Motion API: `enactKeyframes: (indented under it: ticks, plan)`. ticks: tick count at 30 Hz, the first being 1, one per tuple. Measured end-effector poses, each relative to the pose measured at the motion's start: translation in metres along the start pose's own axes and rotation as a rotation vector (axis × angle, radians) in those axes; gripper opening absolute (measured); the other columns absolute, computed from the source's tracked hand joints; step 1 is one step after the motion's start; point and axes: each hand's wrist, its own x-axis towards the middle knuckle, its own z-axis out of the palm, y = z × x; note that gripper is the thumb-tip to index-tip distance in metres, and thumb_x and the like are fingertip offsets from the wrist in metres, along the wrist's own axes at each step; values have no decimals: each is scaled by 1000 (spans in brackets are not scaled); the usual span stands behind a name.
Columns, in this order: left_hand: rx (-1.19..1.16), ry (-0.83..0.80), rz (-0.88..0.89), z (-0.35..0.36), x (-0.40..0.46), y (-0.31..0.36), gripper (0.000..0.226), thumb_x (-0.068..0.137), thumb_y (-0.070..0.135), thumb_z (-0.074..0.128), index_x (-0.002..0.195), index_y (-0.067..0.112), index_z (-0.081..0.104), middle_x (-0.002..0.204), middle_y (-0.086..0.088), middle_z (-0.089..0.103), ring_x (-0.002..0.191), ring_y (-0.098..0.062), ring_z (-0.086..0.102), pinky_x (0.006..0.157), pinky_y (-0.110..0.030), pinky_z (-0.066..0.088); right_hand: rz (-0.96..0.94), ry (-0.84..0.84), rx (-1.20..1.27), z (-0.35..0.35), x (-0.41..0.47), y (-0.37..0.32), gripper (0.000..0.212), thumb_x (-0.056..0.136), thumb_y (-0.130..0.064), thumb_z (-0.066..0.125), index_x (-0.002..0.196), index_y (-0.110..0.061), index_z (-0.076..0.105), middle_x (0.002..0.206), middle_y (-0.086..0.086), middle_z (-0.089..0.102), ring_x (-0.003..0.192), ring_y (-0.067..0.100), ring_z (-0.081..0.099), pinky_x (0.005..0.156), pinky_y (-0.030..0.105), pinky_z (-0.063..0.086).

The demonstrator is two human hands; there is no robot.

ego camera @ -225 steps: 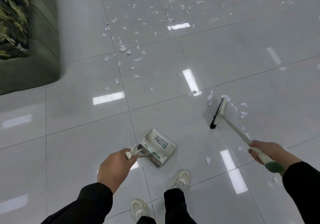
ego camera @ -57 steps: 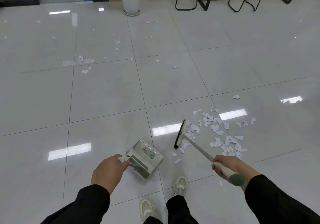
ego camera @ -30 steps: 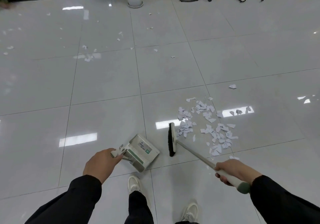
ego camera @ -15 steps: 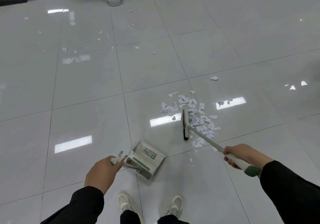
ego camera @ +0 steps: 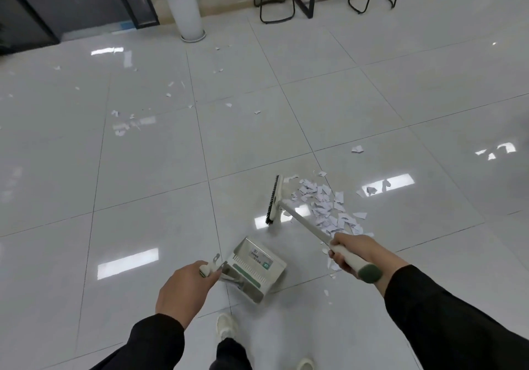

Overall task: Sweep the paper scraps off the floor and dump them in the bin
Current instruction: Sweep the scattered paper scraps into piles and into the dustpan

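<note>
Broom [ego camera: 289, 210] handle toward right hand [ego camera: 353, 252]

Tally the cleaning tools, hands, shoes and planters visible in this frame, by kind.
Broom: 1
Dustpan: 1
Hands: 2, left hand, right hand
Shoes: 2
Planter: 1
Total: 7

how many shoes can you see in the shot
2. One shoe sits on the floor just below the dustpan; the other shoe is cut off by the bottom edge, right of it.
</note>
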Motion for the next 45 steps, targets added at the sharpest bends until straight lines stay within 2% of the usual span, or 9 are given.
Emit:
enactKeyframes:
  ticks: [4,10,14,19,24,30,34,38,45]
  plan:
    - [-17,-5,36,-29,47,-4,27,95,58,58,82,36,65,70,9,65,64,-8,59,54,-25,42,29,-53,94,47,31,-24,11,95,-3,54,104,3,53,73,17,57,38,14,49,35,20,47]
    - [29,-70,88,-59,135,-14,34,96,61,55,88,30,67,71,6,66,69,-10,62,61,-27,50,115,24,185,99,88,-37,13,93,-3,57,104,4,55,72,19,62,40,15,49,36,20,49]
    - [79,-107,142,-77,178,-8,38,96,65,51,89,31,67,73,5,67,69,-12,62,59,-25,47,123,88,252,98,101,-48,21,93,-3,58,112,4,54,73,21,63,39,17,50,37,22,50]
    - [135,-196,213,-89,245,14,34,95,62,55,85,32,67,72,6,67,70,-12,63,64,-31,53,147,184,312,78,92,-56,23,94,-4,58,115,4,53,76,21,63,38,18,48,37,22,49]
    - [168,-215,290,-94,269,39,31,97,59,55,79,34,61,71,7,65,66,-8,58,55,-25,43,138,217,371,66,56,-55,31,91,-6,61,119,6,54,79,19,64,42,17,49,39,22,50]
    - [202,-194,328,-108,284,65,26,99,53,55,88,32,66,75,8,66,72,-8,59,64,-27,49,75,209,556,56,14,-51,32,91,-11,63,120,3,56,83,18,63,48,16,48,39,20,49]
    - [191,-183,352,-123,302,91,27,98,51,57,79,32,63,72,7,65,70,-10,60,59,-27,46,1,167,668,58,22,-81,35,91,-11,64,123,-1,53,85,19,62,47,15,50,40,21,50]
    - [181,-162,356,-139,322,120,28,98,51,58,76,33,61,71,8,65,70,-10,60,58,-28,44,-83,111,810,72,38,-119,29,93,-7,62,120,0,54,83,19,60,45,14,53,41,21,52]
    - [228,-103,402,-157,387,224,33,95,57,57,75,30,60,69,7,64,68,-13,60,57,-29,42,-164,48,990,61,97,-224,24,92,-3,59,115,2,54,79,18,58,47,14,53,41,22,52]
